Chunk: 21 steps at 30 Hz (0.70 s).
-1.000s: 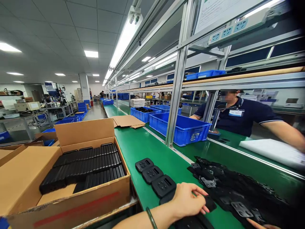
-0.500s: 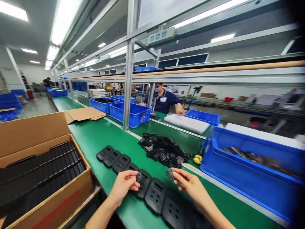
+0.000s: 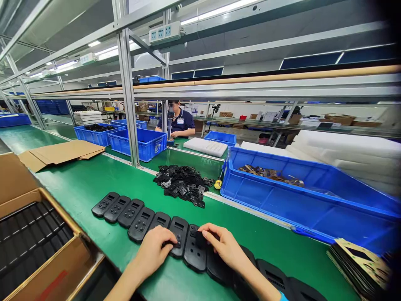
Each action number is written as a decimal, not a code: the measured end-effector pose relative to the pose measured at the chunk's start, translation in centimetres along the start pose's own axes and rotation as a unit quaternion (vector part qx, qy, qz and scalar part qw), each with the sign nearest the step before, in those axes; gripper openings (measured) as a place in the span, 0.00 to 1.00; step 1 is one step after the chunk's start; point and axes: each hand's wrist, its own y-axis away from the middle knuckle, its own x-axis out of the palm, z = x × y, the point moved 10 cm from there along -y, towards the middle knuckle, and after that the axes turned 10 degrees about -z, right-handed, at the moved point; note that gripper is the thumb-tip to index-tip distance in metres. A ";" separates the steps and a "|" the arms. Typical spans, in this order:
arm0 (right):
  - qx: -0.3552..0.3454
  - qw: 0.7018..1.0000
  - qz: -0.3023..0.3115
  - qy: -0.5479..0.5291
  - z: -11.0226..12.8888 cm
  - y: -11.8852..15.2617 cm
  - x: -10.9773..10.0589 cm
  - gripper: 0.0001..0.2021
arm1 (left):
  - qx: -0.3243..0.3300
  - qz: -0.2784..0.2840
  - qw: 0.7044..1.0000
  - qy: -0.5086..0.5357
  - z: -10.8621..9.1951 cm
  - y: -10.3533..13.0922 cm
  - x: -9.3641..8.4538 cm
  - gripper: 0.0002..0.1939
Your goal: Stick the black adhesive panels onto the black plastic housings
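A row of black moulded panels (image 3: 140, 224) with rounded corners lies along the green bench. My left hand (image 3: 156, 246) is closed, thumb and fingertips pinched at the lower part of one panel (image 3: 179, 225); what they grip there is mostly hidden. Between the thumb and fingers of my right hand (image 3: 222, 244) is a small black pad (image 3: 199, 239), held over the neighbouring panel (image 3: 194, 256), where bare holes show. Beyond the row lies a heap of small black pads with round bumps (image 3: 181, 184).
An open carton of black parts (image 3: 59, 267) stands at the left. Flat cardboard (image 3: 62, 151) lies behind it. Blue bins (image 3: 266, 205) line the far side, near a yellow tape measure (image 3: 218, 184) and stacked plates (image 3: 360, 263). A co-worker (image 3: 180, 121) sits opposite.
The view has swung right. My right hand has brought its small pad down and left onto a panel. My left hand's fingers have come down onto the neighbouring panel.
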 end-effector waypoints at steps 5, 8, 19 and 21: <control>-0.050 0.997 0.029 0.054 1.6 0.0 -0.1 0.08 | -0.027 -0.017 0.997 -0.069 0.9 -0.3 -1.5 0.13; -0.055 0.993 0.075 0.072 1.8 0.1 1.3 0.03 | 0.001 -0.002 0.997 -0.075 0.7 -0.7 -1.0 0.17; -0.143 0.967 0.115 0.175 3.6 1.9 3.1 0.08 | 0.061 0.022 0.971 -0.229 -0.3 -1.8 1.5 0.16; -0.148 0.957 0.120 0.218 3.2 2.7 3.1 0.11 | 0.060 0.013 0.965 -0.254 -0.2 -1.7 1.4 0.18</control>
